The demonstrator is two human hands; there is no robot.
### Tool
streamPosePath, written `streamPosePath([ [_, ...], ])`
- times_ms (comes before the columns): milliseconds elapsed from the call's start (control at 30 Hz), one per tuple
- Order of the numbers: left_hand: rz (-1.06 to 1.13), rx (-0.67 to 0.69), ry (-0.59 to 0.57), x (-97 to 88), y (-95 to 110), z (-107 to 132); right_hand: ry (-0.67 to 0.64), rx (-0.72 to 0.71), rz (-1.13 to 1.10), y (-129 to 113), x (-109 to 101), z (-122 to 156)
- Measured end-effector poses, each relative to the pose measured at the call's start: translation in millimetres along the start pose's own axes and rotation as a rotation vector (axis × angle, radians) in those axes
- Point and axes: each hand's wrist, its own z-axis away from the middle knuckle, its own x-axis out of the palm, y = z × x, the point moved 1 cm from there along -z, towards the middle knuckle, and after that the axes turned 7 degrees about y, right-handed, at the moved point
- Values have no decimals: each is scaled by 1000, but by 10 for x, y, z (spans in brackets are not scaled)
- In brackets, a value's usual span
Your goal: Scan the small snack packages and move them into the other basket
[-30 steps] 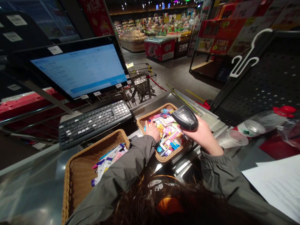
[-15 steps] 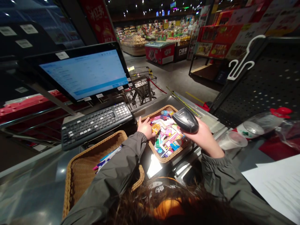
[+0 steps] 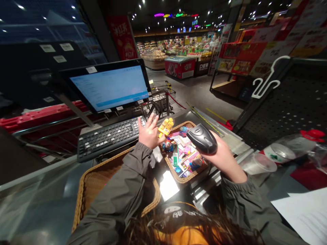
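Between the fingers of my left hand (image 3: 149, 132) is a small clear pack with yellow pieces (image 3: 166, 126), held up at the left rim of a wicker basket. My right hand (image 3: 223, 153) is wrapped round a black handheld barcode scanner (image 3: 203, 139), its head over the right side of that basket. Many small colourful packaged items (image 3: 187, 149) fill the wicker basket (image 3: 179, 179). A second, larger wicker basket (image 3: 85, 183) sits under my left forearm, which hides most of its inside. The scanner's handle is hidden in my palm.
Beyond my left hand stand a keyboard (image 3: 109, 137) and a lit monitor (image 3: 112, 86). A plastic cup (image 3: 260, 164), a plastic bottle (image 3: 293, 148) and papers (image 3: 304, 211) lie to the right. A white hook (image 3: 268, 80) hangs on the black perforated panel (image 3: 288, 98).
My left hand has lifted the yellow pack out of the smaller basket and moved up and left with it. My right hand still holds the scanner in nearly the same place.
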Motion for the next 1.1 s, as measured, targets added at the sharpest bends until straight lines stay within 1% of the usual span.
streamPosePath([
  [100,-62,-34,162,-357,-178,-66,-13,-91,0,-101,79,-90],
  [200,-97,-63,272,-658,-316,-35,-10,-197,2,-300,178,-214],
  [300,-125,-89,348,-903,-420,74,-43,-297,-18,-587,292,-324],
  [433,-212,-106,427,-1161,-554,280,-164,-426,-59,-940,486,-377],
  [567,-257,-147,416,-1372,-704,509,-226,-467,-71,-1163,692,-365],
  [767,-319,-188,392,-1641,-898,836,-265,-553,-125,-1454,936,-355],
  [933,-351,-214,374,-1817,-1011,1047,-320,-607,-163,-1677,1110,-305],
  [1100,-327,-253,330,-1947,-1092,1221,-353,-584,-155,-1841,1200,-208],
])
